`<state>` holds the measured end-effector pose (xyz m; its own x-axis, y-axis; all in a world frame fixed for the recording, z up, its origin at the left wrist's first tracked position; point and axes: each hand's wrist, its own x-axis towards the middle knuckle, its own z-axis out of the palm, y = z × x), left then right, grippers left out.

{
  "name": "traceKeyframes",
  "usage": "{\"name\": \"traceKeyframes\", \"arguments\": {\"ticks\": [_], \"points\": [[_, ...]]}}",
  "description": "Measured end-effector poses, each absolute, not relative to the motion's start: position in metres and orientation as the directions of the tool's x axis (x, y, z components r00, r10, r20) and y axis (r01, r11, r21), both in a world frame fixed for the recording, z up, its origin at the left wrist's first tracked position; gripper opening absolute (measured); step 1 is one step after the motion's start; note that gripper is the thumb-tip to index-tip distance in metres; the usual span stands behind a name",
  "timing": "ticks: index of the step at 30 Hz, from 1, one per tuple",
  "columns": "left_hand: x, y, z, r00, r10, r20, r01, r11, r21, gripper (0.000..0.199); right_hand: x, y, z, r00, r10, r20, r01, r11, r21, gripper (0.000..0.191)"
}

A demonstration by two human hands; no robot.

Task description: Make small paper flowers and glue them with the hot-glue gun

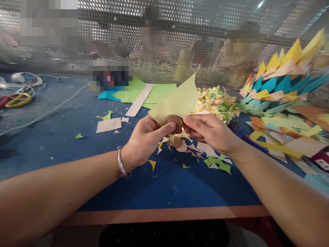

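A pale yellow-green sheet of paper stands tilted up between my hands above the blue table. My left hand, with a silver bangle at the wrist, is closed on the sheet, its thumb pressing a small brown rounded piece against it. My right hand is closed at the paper's lower right edge, thumb against the curled fingers; its fingertips are partly hidden. Under the hands lie another brown rounded piece and many paper scraps in pink, green and yellow.
Green sheets and a pale pink strip lie behind. At right are a heap of small cut pieces, stacked coloured paper and loose strips. Yellow-handled scissors and a white cable lie left. A perforated screen stands behind.
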<state>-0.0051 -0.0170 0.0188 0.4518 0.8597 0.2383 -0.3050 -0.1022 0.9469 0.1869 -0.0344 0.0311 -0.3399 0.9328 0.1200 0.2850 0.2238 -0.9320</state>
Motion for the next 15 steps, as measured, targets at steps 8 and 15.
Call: {"name": "traceKeyframes", "arguments": {"ticks": [8, 15], "points": [[-0.0073, -0.0143, 0.0151, 0.466, 0.860, 0.211, -0.228, -0.114, 0.967, 0.011, 0.1868, -0.0329, 0.0314, -0.340, 0.936, 0.090, 0.252, 0.183, -0.950, 0.050], [-0.0074, -0.0157, 0.0128, 0.464, 0.864, 0.197, -0.260, -0.079, 0.962, 0.009, 0.1877, -0.0342, 0.0324, -0.345, 0.932, 0.110, 0.272, 0.212, -0.939, 0.050]]}}
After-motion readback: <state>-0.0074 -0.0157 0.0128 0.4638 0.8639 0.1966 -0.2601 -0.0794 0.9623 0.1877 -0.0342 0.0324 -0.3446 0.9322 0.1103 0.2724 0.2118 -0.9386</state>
